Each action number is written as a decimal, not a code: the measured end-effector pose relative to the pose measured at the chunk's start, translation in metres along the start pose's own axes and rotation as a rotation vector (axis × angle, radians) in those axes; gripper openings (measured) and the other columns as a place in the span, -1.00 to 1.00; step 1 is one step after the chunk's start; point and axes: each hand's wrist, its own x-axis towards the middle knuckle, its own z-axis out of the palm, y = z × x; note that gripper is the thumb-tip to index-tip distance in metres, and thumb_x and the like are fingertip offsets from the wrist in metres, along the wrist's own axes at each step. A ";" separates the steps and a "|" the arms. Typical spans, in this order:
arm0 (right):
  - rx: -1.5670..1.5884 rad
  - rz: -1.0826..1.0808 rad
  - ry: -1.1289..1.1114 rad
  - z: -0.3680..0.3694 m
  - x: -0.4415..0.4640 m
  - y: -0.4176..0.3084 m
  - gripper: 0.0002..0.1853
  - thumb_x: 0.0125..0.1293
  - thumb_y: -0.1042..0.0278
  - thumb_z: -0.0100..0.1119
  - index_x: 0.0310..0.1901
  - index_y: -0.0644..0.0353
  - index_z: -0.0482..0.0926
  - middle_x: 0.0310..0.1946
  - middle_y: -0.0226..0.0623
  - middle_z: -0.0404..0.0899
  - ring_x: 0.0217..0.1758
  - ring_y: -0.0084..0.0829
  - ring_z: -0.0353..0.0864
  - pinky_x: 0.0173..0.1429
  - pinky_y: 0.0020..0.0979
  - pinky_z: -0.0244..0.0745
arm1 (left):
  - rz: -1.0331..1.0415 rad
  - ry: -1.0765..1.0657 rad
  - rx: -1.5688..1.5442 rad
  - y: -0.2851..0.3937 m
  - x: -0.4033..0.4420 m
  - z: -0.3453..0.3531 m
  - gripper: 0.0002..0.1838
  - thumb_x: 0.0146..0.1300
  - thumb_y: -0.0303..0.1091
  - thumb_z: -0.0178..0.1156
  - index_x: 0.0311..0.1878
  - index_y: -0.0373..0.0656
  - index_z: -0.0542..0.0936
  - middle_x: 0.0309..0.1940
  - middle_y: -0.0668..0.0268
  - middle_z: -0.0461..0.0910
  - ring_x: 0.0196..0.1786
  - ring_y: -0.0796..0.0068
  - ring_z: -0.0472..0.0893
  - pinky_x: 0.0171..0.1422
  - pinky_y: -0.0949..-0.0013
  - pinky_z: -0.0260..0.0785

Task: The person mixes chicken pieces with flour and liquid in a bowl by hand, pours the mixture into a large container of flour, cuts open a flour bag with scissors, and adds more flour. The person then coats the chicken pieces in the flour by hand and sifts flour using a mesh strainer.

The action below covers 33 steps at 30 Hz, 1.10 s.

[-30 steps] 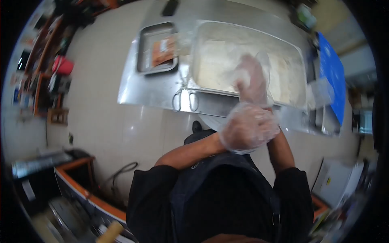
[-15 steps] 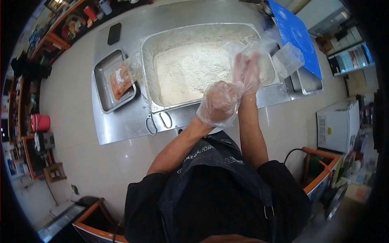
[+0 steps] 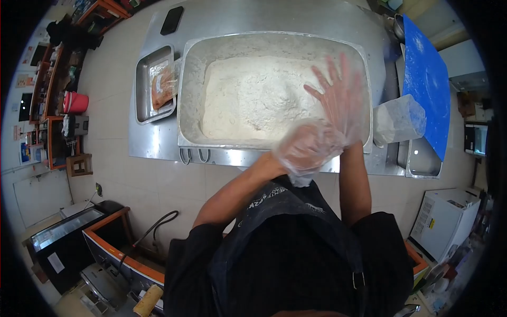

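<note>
My right hand [image 3: 340,103] is inside a clear plastic glove [image 3: 355,113], fingers spread and pointing away from me over the right end of a big metal tub. My left hand [image 3: 309,147], in a plastic glove too, is closed at the right wrist, on the cuff of the right glove. Its fingertips are partly hidden by wrinkled plastic. White flour [image 3: 264,98] fills the bottom of the metal tub [image 3: 274,36], heaped a little in the middle. Both hands are somewhat blurred.
Left of the tub, a small metal tray [image 3: 140,92] holds a plastic bag of orange-brown food [image 3: 161,92]. Scissors handles [image 3: 203,155] stick out under the tub. A phone [image 3: 171,20] lies at the back left. At right are a clear container [image 3: 401,119] and a blue board [image 3: 426,84].
The right hand's fingers have spread apart inside the glove. My left hand stays at the right wrist. The view has shifted, so the table and tub appear moved.
</note>
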 end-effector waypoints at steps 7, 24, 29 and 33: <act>-0.900 0.756 0.028 -0.121 0.047 0.027 -0.03 0.13 -0.57 -0.45 0.38 0.08 -0.02 0.26 0.04 0.15 -0.02 -0.23 0.42 0.14 0.02 0.23 | -1.177 0.035 0.613 -0.029 -0.003 -0.197 -0.21 0.26 0.30 -0.28 0.35 -0.13 0.14 0.26 0.08 0.25 0.31 0.13 0.26 0.37 0.03 0.07; -0.659 0.525 0.021 -0.075 0.045 0.005 -0.01 0.11 -0.56 -0.33 0.41 0.00 -0.19 0.34 -0.02 0.03 0.40 -0.14 0.06 0.38 0.05 -0.03 | -1.378 -0.048 0.245 0.013 0.010 -0.241 0.05 0.04 0.54 -0.24 0.42 -0.03 -0.15 0.43 0.06 -0.24 0.46 0.07 -0.21 0.44 -0.11 -0.28; -0.339 0.845 0.090 -0.056 0.088 0.040 0.06 0.06 -0.62 -0.46 0.39 0.12 -0.19 0.41 -0.02 -0.25 0.47 -0.08 -0.24 0.41 0.12 -0.27 | -1.065 0.320 -0.050 -0.062 0.010 -0.236 0.09 0.02 0.54 -0.22 0.42 -0.11 -0.16 0.42 0.00 -0.31 0.46 0.04 -0.23 0.44 -0.09 -0.30; -0.431 0.610 -0.002 -0.003 0.114 0.081 0.00 0.08 -0.60 -0.51 0.38 0.06 -0.05 0.40 0.00 -0.29 0.47 -0.04 -0.26 0.41 0.11 -0.21 | -1.090 0.360 -0.227 -0.077 0.056 -0.210 0.08 0.07 0.50 -0.22 0.42 -0.10 -0.27 0.42 0.01 -0.42 0.45 -0.01 -0.28 0.44 -0.09 -0.34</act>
